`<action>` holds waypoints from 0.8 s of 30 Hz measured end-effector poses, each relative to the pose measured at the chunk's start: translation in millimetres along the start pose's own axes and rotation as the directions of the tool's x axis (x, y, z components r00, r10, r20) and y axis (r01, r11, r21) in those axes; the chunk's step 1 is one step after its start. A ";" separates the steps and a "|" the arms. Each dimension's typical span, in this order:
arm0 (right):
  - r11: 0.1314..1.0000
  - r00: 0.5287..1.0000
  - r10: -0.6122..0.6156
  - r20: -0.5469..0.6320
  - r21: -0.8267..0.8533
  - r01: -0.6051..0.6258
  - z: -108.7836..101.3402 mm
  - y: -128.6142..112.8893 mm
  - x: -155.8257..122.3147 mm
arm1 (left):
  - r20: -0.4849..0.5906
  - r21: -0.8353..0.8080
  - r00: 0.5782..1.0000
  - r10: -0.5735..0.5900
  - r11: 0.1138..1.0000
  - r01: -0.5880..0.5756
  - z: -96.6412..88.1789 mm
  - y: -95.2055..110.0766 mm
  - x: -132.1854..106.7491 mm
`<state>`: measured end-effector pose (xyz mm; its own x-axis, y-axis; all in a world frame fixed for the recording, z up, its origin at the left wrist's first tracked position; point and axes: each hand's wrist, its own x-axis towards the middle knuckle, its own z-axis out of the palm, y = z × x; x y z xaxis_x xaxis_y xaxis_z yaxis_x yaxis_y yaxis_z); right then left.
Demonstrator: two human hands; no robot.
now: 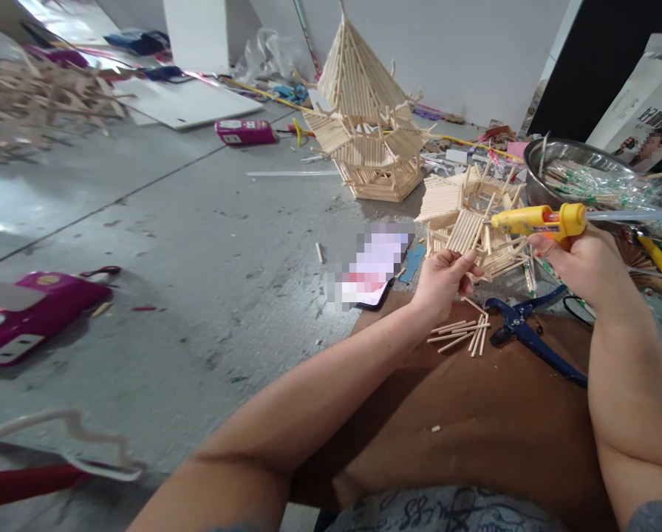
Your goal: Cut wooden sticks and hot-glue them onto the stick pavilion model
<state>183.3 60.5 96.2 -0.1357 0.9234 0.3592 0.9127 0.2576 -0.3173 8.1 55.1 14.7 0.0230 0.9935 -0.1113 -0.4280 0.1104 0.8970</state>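
From the head view, the print point(648, 118) on the white bag point(635, 90) is too unclear for me to read. The left hand point(446, 278) pinches a panel point(464, 233) of the pale stick model point(497, 256) near the brown surface's point(391, 384) far edge; the right hand point(595, 264) grips a yellow glue gun point(522, 219).

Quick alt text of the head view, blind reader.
A person's right hand holds a yellow glue gun beside a stick panel pinched by the left hand at a wooden model. Behind stands a taller stick tower; loose sticks and a blue-handled tool lie nearer.
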 end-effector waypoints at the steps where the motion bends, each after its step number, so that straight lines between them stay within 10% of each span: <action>1: 1.000 1.000 0.000 0.004 0.005 0.000 -0.1 0.0 -0.1 | -0.001 0.005 1.000 -0.003 1.000 0.003 0.3 0.1 -0.2; 24: 1.000 1.000 -0.026 -0.012 0.009 0.026 0.3 -0.4 -0.2 | -0.001 0.012 1.000 -0.021 1.000 0.021 -0.5 -0.3 1.0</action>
<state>182.8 60.3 96.0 -0.1548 0.9129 0.3778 0.9053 0.2842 -0.3157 7.8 56.1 14.1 0.0314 0.9909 -0.1305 -0.4161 0.1317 0.8997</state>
